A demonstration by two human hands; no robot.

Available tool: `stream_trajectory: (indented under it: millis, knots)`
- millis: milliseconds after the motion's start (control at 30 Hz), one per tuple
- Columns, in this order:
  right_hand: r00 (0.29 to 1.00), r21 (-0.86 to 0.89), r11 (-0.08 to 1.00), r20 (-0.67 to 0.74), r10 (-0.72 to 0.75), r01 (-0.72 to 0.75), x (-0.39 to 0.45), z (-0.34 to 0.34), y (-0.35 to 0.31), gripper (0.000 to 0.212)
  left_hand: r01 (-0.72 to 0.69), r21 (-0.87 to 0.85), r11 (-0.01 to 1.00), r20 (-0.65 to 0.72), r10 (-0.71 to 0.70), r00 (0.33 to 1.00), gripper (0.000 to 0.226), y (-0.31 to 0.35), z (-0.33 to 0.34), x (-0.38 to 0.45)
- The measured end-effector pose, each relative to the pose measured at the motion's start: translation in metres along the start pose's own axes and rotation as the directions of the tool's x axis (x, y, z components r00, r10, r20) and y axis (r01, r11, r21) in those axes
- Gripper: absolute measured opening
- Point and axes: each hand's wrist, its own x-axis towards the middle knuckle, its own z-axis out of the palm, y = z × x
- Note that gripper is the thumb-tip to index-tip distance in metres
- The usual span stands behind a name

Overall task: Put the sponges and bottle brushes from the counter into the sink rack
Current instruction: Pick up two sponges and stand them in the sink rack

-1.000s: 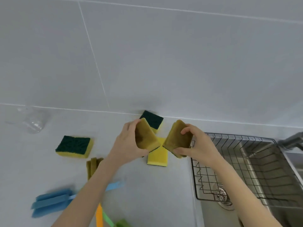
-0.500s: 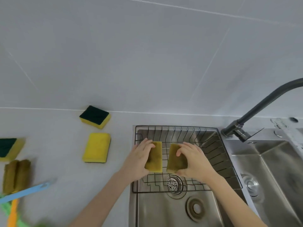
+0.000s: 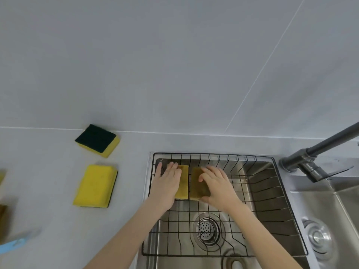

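Two olive-yellow sponges lie flat side by side in the far left part of the black wire sink rack (image 3: 275, 193). My left hand (image 3: 167, 183) rests on the left sponge (image 3: 183, 183), fingers spread over it. My right hand (image 3: 217, 185) covers the right sponge (image 3: 197, 186) with thumb and fingers at its sides. On the counter to the left lie a yellow sponge (image 3: 96, 186), scrub side down, and a green-topped yellow sponge (image 3: 97, 140) near the wall. The blue handle of a bottle brush (image 3: 13, 243) shows at the bottom left edge.
The rack sits in a steel sink (image 3: 186, 261) over its drain (image 3: 206, 229). A dark faucet (image 3: 318, 152) reaches in from the right, and a second basin (image 3: 343, 210) lies beyond it. More sponges are cut off at the left edge (image 3: 3, 216). A grey tiled wall stands behind.
Both hands carried the two sponges from above the counter to the right into the rack, then lowered them flat onto the wire bottom. The view swung right.
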Motion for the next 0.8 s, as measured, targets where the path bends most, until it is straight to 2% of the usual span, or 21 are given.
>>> stream_trajectory:
  millis: [300,633,800]
  knots:
    - [0.998,0.089,0.994,-0.008,-0.064,0.064,0.008,0.009,0.0,0.051,0.075,0.035,0.997,0.012,-0.075,0.997,0.076,0.002,0.016,0.003]
    - [0.995,0.068,0.995,0.058,-0.083,0.079,0.009,0.008,-0.002,0.048,0.096,0.013,0.995,-0.022,-0.096,0.995,0.076,0.004,0.018,-0.001]
    - [0.993,-0.029,0.997,0.097,-0.062,0.065,0.009,0.004,-0.007,0.056,0.079,0.031,0.996,-0.011,-0.079,0.997,0.074,0.005,0.014,-0.005]
